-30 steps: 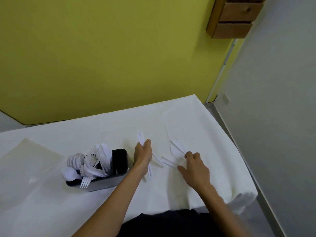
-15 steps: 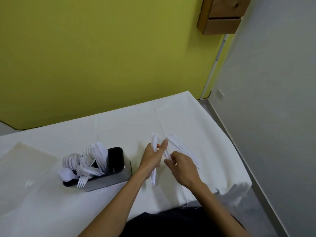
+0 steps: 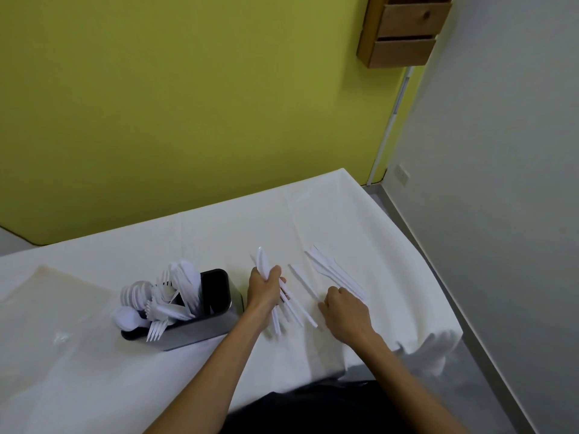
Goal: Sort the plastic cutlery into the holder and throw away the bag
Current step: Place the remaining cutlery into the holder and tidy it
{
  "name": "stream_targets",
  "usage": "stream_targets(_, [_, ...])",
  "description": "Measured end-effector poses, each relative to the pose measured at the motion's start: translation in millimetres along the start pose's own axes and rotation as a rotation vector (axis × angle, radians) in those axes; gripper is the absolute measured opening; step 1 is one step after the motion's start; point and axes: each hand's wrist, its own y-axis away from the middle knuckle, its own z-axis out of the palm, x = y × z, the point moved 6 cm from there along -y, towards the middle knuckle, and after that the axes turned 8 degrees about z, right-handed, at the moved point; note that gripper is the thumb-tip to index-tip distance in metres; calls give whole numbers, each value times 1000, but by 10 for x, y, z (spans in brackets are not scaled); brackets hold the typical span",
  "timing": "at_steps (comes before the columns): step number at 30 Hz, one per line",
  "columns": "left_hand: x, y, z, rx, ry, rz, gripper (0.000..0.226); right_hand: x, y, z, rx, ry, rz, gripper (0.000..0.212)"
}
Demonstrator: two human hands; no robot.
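Observation:
A black and steel cutlery holder (image 3: 216,321) stands on the white table, its left compartments full of white spoons and forks (image 3: 156,299), its right compartment dark and open. My left hand (image 3: 264,291) is shut on a bundle of white plastic knives (image 3: 262,264), just right of the holder. Several more knives (image 3: 335,272) lie loose on the cloth to the right, and a single knife (image 3: 302,281) lies between my hands. My right hand (image 3: 344,311) rests on the cloth with fingers curled at the near ends of the loose knives; I cannot tell if it grips one.
A clear plastic bag (image 3: 53,296) lies flat at the table's left. The white tablecloth (image 3: 360,220) hangs over the right and near edges. A yellow wall stands behind, with a wooden drawer unit (image 3: 404,29) mounted high at the right.
My hands were together half a second ago; they have parted. The left keeps its bundle of knives, which looks bigger, and the right has dropped back onto the cloth by the loose knives.

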Motion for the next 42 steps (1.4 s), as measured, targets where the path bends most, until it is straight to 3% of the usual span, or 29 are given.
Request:
stream_targets(3, [0, -1, -8, 6, 21, -10, 39, -26, 21, -70, -12, -224, -10, 28])
stream_targets(6, [87, 18, 18, -13, 50, -9, 42, -205, 123, -188, -23, -438, -151, 21])
stream_targets(9, [213, 55, 65, -31, 40, 9, 45, -374, 188, -235, -13, -459, -250, 19])
stream_targets(13, [425, 90, 140, -10, 97, 82, 43, -363, 175, -345, 85, -524, -246, 20])
stream_targets(15, [578, 106, 119, 58, 240, 120, 36, -261, 166, -404, 77, -730, -100, 27])
stream_targets(19, [862, 201, 154, 116, 489, 121, 24, -190, 34, -172, -302, -1708, 527, 37])
stream_targets(21, [908, 302, 257, 82, 517, 125, 25, -337, -12, -154, -401, -1917, 588, 42])
stream_targets(27, [908, 444, 286, 54, 488, 201, 26, -559, -104, -276, -409, -2015, 491, 43])
stream_targets(31, [981, 471, 119, 60, 385, 287, 40, -801, -31, -209, -621, -1979, 358, 52])
stream_targets(36, [1315, 529, -728, 48, 97, 594, 43, -1028, -46, -194, -606, -1752, 240, 45])
stream_targets(42, [1361, 596, -1484, 16, -338, 547, 39, -1376, 59, -48, -667, -1555, 155, 43])
